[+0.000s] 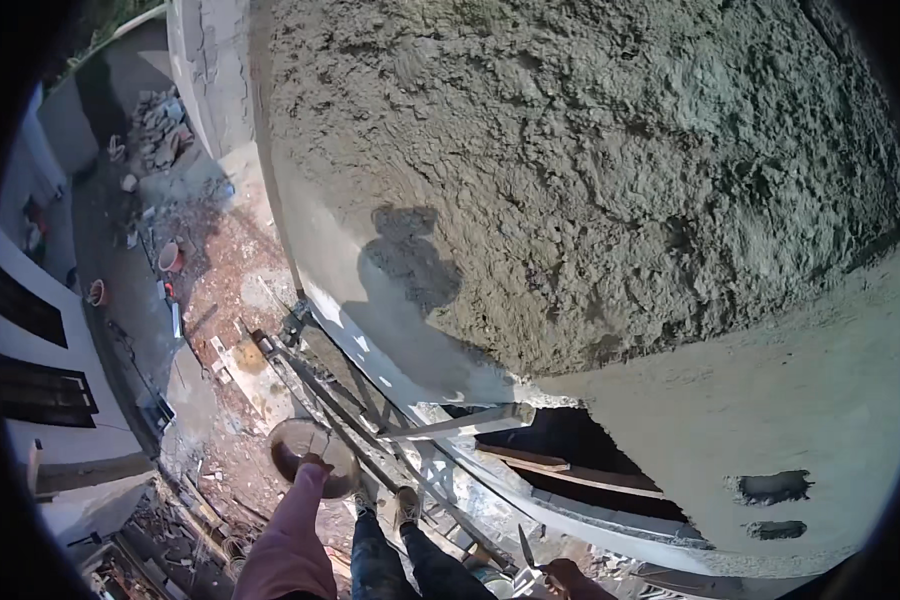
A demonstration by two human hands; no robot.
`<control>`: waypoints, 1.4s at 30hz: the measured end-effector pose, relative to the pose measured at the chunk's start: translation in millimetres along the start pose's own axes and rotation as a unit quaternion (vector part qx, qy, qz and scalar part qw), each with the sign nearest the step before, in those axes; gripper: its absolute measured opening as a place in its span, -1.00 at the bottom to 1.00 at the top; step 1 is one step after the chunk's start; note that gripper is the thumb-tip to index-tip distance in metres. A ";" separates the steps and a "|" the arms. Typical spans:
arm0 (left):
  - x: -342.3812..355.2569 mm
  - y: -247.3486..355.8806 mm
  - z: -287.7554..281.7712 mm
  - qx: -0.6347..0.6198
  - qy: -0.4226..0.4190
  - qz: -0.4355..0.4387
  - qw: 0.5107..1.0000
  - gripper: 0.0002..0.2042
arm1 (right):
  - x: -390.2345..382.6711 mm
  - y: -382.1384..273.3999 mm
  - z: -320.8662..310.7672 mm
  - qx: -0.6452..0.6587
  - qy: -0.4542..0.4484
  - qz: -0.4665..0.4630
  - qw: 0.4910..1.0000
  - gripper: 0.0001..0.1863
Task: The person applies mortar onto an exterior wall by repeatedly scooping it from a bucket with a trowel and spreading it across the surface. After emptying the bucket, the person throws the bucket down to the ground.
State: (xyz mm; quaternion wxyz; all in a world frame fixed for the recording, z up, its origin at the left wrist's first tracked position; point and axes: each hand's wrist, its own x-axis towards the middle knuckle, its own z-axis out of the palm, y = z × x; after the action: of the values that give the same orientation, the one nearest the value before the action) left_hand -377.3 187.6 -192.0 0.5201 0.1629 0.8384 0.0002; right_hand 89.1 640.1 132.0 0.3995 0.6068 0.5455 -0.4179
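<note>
The left arm (288, 540) is stretched forward, left hand (316, 464) foremost, while the right hand (563, 574) is held low, curled.

Lower centre, left hand (315, 464) at a round pan (343, 472); bottom edge, right hand (565, 577) holding a pointed trowel (526, 547); upper right, rough-plastered wall (590, 170); left side, two reddish buckets (171, 258).

1. Ground (220, 235): reddish dirt, strewn with debris.
2. Rubble pile (160, 140): on the ground, near the wall.
3. Bucket (171, 257) and second bucket (97, 292): on the ground, apart.
4. Scaffold (330, 395): shoes (407, 505) over it; contact unclear.
</note>
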 end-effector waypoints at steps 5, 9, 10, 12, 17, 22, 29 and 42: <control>-150.5 10.1 -89.0 -0.219 0.110 0.033 0.969 -0.32 | -88.6 -42.2 15.5 -0.334 0.143 -0.285 0.887 -0.62; -314.0 32.7 -97.5 -0.472 0.238 -0.055 0.847 -0.54 | -106.3 -108.8 20.9 -0.419 0.143 -0.382 0.811 -0.63; -346.3 45.1 -104.4 -0.568 0.250 -0.020 0.784 -0.60 | -135.2 -147.2 24.8 -0.337 0.137 -0.365 0.857 -0.63; -412.7 78.5 -140.3 -0.673 0.235 -0.006 0.701 -0.68 | -149.2 -180.4 31.2 -0.264 0.133 -0.453 0.841 -0.62; -511.1 111.7 -185.2 -0.753 0.261 0.011 0.604 -0.69 | -209.4 -246.6 40.0 -0.193 0.119 -0.649 0.727 -0.62; -585.5 130.8 -193.7 -0.827 0.186 0.078 0.524 -0.73 | -264.3 -249.2 41.6 -0.184 0.100 -0.706 0.676 -0.62; -598.8 140.8 -184.4 -0.855 0.164 0.126 0.476 -0.76 | -279.8 -238.1 64.7 -0.204 0.051 -0.746 0.631 -0.64; -571.2 103.3 -88.6 -0.793 0.307 0.016 0.527 -0.65 | -254.9 -268.8 88.9 -0.409 0.112 -0.645 0.636 -0.71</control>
State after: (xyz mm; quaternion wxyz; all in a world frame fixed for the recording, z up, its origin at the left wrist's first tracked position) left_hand -194.6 144.2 364.3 0.1460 -0.3129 0.5984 0.7230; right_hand -199.1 495.8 335.1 0.1714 -0.0821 0.9539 -0.2324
